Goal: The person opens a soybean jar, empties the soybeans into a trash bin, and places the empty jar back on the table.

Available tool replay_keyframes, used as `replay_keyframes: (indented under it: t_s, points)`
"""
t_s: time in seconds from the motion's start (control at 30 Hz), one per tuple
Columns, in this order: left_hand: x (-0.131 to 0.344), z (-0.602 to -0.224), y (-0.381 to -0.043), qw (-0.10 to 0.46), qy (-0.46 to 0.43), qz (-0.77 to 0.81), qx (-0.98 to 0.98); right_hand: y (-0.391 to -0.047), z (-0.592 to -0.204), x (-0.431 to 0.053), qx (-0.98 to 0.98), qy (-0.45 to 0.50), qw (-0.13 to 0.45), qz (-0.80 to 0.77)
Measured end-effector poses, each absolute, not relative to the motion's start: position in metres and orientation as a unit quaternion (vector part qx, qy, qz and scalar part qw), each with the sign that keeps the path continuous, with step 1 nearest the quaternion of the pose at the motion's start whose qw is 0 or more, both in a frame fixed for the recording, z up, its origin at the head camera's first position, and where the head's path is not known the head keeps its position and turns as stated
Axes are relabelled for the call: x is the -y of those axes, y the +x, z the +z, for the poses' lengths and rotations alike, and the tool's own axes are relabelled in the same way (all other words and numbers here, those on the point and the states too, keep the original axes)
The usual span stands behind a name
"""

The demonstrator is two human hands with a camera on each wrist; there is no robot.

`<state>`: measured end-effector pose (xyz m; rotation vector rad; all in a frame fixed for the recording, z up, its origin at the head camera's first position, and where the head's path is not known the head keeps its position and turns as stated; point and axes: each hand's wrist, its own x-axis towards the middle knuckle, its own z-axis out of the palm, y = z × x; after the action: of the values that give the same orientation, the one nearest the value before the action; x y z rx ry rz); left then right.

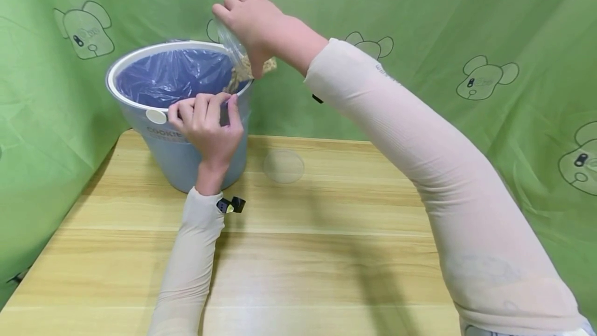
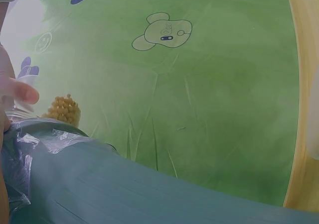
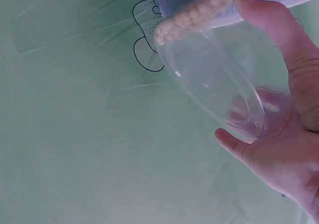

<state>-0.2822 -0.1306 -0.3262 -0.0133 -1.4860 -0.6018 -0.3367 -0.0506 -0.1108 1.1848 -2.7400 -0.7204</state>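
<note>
A blue bin (image 1: 172,154) with a white rim stands at the far left of the table. Its inside is lined with a thin clear plastic bag (image 1: 172,74). My left hand (image 1: 210,126) grips the near side of the rim, fingers curled over it. Above the bin's right side, my right hand (image 1: 263,25) holds a clear plastic tub (image 3: 214,79), tipped towards the bin. Small beige pieces (image 3: 199,12) lie gathered at the tub's low end; their exact kind is unclear. In the left wrist view the beige pieces (image 2: 63,112) show above the bin's edge.
A round clear lid (image 1: 283,166) lies flat on the wooden table (image 1: 303,263), right of the bin. Green cloth (image 1: 303,108) with printed animal heads hangs behind and to the left. The bin stands close to the table's back left corner.
</note>
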Motion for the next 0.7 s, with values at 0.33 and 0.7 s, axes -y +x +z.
replay_keyframes:
  t_s: [0.33,0.7]
  points:
    - [0.1293,-0.3263,-0.2833,0.692,-0.008,-0.27,0.669,-0.333,-0.1105,0.0546,0.884,0.381,0.035,-0.268]
    - [0.1292,-0.3254,-0.2849,0.694,-0.009,-0.272,0.667,-0.3273,-0.1121,0.0611,0.868,0.39,0.049,-0.304]
